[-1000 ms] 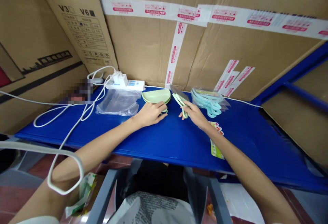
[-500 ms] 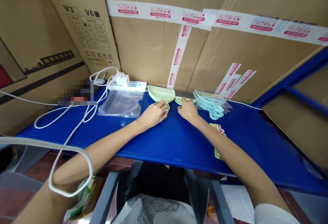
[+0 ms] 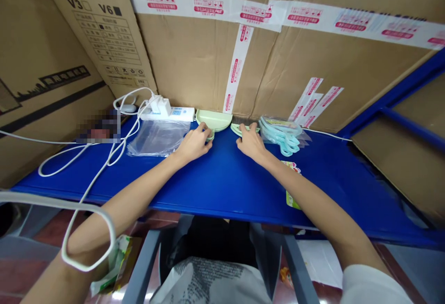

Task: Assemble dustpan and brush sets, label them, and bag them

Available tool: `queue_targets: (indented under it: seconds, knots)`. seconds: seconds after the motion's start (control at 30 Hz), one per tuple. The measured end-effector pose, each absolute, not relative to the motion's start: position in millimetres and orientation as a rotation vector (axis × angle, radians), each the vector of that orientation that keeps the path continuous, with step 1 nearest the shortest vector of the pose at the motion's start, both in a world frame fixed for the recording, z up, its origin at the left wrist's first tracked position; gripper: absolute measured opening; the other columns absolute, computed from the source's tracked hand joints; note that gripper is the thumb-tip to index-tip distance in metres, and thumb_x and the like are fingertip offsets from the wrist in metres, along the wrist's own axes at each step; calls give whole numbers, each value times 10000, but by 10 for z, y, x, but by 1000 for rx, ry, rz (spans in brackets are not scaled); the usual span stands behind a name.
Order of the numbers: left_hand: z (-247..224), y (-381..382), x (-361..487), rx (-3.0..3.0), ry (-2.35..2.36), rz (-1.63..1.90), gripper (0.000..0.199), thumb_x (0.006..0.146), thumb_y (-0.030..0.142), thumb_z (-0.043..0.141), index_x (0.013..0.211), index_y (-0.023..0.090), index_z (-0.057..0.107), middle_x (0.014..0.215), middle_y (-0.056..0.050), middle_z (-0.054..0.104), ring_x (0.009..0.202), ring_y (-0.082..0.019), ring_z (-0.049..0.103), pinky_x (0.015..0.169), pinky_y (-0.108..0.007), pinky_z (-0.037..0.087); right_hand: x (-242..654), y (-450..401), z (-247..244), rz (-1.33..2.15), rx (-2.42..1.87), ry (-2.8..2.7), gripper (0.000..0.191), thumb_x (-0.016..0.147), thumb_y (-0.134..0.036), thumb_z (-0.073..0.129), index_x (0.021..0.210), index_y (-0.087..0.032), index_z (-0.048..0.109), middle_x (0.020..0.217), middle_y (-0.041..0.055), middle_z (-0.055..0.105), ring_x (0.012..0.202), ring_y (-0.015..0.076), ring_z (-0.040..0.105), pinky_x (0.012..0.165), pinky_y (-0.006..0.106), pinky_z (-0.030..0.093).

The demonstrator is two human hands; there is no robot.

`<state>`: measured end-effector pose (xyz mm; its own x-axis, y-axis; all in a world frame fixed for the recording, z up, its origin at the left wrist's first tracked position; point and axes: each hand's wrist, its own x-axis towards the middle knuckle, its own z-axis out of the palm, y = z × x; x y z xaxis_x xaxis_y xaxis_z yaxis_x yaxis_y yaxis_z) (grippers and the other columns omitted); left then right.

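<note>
A small light-green dustpan [image 3: 216, 121] lies at the back of the blue table against the cardboard. My left hand [image 3: 193, 145] is closed around its short handle, and the fingers hide part of it. To the right is a matching light-green hand brush [image 3: 236, 129] with dark bristles pointing to the cardboard. My right hand [image 3: 251, 143] grips this brush from above, fingertips on its body. Close beside that hand, light-blue dustpan pieces [image 3: 283, 132] sit in clear plastic packaging.
Clear plastic bags [image 3: 158, 137] lie left of my left hand. Behind them are a white power strip [image 3: 182, 114] and looping white cables [image 3: 120, 148]. A colourful card [image 3: 291, 199] is partly under my right forearm. Cardboard [image 3: 194, 58] walls the back.
My left hand has moved left, and the dustpan's handle has swung left with it. My right hand stays on the brush with little change. The whole view has shifted slightly.
</note>
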<state>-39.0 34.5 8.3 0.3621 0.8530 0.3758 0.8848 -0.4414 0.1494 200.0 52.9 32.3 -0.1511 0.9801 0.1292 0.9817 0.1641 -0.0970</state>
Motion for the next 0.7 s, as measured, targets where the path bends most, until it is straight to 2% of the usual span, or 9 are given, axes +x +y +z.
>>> queue_targets:
  seconds: [0.17, 0.33, 0.57, 0.7]
  knots:
    - [98, 368, -442, -2554, -1636, -668, 131, 977, 246, 627, 1011, 155, 715, 1179, -156, 661, 804, -261, 740, 807, -446, 623, 2054, 531, 270, -56, -1834, -2354, 421, 1021, -162, 503, 1433, -150, 589, 1501, 259, 477, 1000, 325, 778, 948, 474, 599]
    - [78, 401, -485, -2614, -1588, -639, 144, 978, 240, 616, 1009, 147, 721, 1201, -151, 669, 712, -197, 709, 747, -397, 613, 2043, 589, 186, -96, -1792, -2378, 436, 1025, -163, 477, 1446, -123, 581, 1529, 274, 475, 1033, 338, 775, 936, 476, 611]
    - [142, 354, -483, -2515, -1581, -449, 208, 1020, 299, 612, 1043, 160, 765, 1235, -141, 703, 889, -288, 768, 740, -396, 593, 2067, 581, 144, -140, -1775, -2400, 424, 1043, -185, 442, 1433, -119, 594, 1512, 264, 503, 1034, 327, 773, 935, 467, 620]
    - [170, 348, -476, -2555, -1615, -458, 227, 1048, 308, 627, 1074, 150, 788, 1249, -131, 711, 845, -264, 759, 755, -400, 590, 2092, 558, 160, -160, -1767, -2426, 403, 1054, -198, 440, 1407, -109, 613, 1511, 254, 502, 1042, 312, 771, 937, 441, 619]
